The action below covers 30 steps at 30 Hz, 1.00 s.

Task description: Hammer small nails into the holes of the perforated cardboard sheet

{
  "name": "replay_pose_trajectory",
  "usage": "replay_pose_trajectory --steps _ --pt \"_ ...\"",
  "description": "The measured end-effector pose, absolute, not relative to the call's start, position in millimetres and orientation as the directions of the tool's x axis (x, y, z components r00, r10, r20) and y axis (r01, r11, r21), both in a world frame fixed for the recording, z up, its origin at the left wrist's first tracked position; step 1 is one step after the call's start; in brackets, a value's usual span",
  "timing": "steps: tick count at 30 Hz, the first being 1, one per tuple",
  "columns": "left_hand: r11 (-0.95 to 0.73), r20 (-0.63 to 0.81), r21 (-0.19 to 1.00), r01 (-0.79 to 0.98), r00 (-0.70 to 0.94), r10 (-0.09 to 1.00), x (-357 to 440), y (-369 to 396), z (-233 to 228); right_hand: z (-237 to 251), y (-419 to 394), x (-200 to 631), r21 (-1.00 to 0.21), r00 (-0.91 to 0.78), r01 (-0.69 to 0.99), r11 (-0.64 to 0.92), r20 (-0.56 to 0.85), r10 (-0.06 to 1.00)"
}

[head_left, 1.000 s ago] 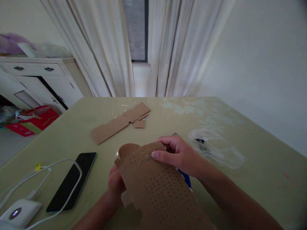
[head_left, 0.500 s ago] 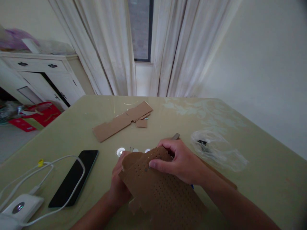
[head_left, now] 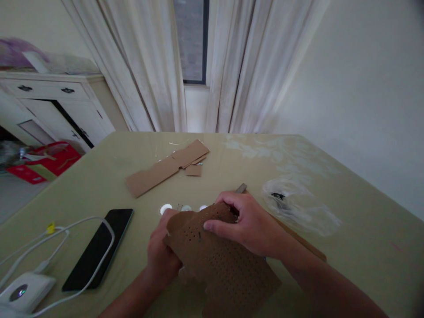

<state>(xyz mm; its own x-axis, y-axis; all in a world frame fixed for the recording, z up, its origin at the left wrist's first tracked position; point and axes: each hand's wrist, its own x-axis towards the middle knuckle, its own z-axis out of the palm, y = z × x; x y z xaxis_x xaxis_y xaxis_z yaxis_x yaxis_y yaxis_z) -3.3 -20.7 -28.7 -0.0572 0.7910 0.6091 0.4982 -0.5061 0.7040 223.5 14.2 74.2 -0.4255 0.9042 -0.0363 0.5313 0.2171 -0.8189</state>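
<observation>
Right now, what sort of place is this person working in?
Probably a room at home: long white curtains over a window, a white dresser, and a table where both hands hold perforated cardboard.

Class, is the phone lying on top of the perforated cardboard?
No, the phone lies on the table, left of the cardboard held in both hands.

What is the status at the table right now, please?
Both hands, left and right, grip perforated cardboard sheet. Phone lies left. Nothing blocking.

A black phone [head_left: 98, 248] lies near-left on the desk [head_left: 347, 247], a white cable [head_left: 77, 223] looped over it. Cardboard strips [head_left: 167, 167] lie farther back; a clear plastic bag [head_left: 300, 206] sits right.
</observation>
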Motion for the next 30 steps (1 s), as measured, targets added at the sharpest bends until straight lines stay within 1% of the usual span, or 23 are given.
replay_pose_trajectory --steps 2,4,5,7,8,9,11,12,13,14,18,23,25,28,30 --pt "-0.514 0.605 0.727 0.456 -0.070 0.793 -0.1 -18.0 -22.1 76.7 16.2 226.2 -0.831 -0.427 0.513 0.215 -0.030 0.904" --pt "-0.531 0.631 0.731 0.427 -0.129 0.765 2.2 -15.2 -19.1 80.1 17.9 229.4 -0.845 -0.414 0.493 0.207 -0.019 0.910" --pt "-0.544 0.656 0.724 0.424 -0.178 0.733 2.5 -14.1 -19.1 81.9 18.6 230.8 -0.847 -0.403 0.489 0.206 -0.010 0.915" --pt "-0.582 0.719 0.685 0.438 -0.278 0.637 1.4 -13.6 -20.8 85.0 19.3 232.2 -0.837 -0.375 0.501 0.220 0.020 0.927" --pt "-0.596 0.752 0.651 0.470 -0.290 0.592 0.1 -14.3 -22.0 86.0 19.3 232.2 -0.828 -0.366 0.511 0.230 0.032 0.930" --pt "-0.609 0.790 0.598 0.522 -0.255 0.557 -1.2 -15.5 -23.0 86.5 19.0 231.7 -0.821 -0.363 0.519 0.237 0.040 0.931" --pt "-0.637 0.858 0.443 0.631 -0.091 0.506 -3.2 -18.6 -24.0 86.4 17.9 229.9 -0.816 -0.374 0.525 0.242 0.034 0.927" --pt "-0.647 0.868 0.371 0.666 -0.003 0.496 -3.5 -20.0 -23.9 85.8 17.1 228.9 -0.815 -0.382 0.526 0.241 0.026 0.924" --pt "-0.656 0.868 0.324 0.682 0.061 0.492 -3.1 -20.9 -23.4 85.0 16.3 227.9 -0.813 -0.390 0.530 0.241 0.018 0.921" --pt "-0.666 0.867 0.305 0.681 0.090 0.490 -2.3 -21.2 -22.8 84.0 15.6 227.1 -0.808 -0.397 0.536 0.245 0.015 0.918" --pt "-0.705 0.863 0.350 0.617 0.079 0.498 0.9 -18.3 -21.6 79.6 14.0 225.1 -0.783 -0.424 0.558 0.274 0.015 0.905" --pt "-0.756 0.860 0.329 0.566 0.152 0.487 -1.0 -14.1 -23.0 76.1 16.0 224.4 -0.748 -0.423 0.597 0.290 0.014 0.906" --pt "-0.779 0.860 0.338 0.528 0.163 0.483 -1.6 -14.6 -22.8 75.7 17.1 224.2 -0.744 -0.427 0.601 0.291 0.009 0.904" --pt "-0.795 0.853 0.386 0.469 0.148 0.501 -1.3 -18.2 -23.3 75.6 18.0 223.0 -0.733 -0.433 0.610 0.300 0.008 0.901" --pt "-0.797 0.834 0.439 0.414 0.141 0.533 0.0 -21.4 -24.9 75.8 18.2 222.1 -0.721 -0.433 0.620 0.308 0.013 0.901"
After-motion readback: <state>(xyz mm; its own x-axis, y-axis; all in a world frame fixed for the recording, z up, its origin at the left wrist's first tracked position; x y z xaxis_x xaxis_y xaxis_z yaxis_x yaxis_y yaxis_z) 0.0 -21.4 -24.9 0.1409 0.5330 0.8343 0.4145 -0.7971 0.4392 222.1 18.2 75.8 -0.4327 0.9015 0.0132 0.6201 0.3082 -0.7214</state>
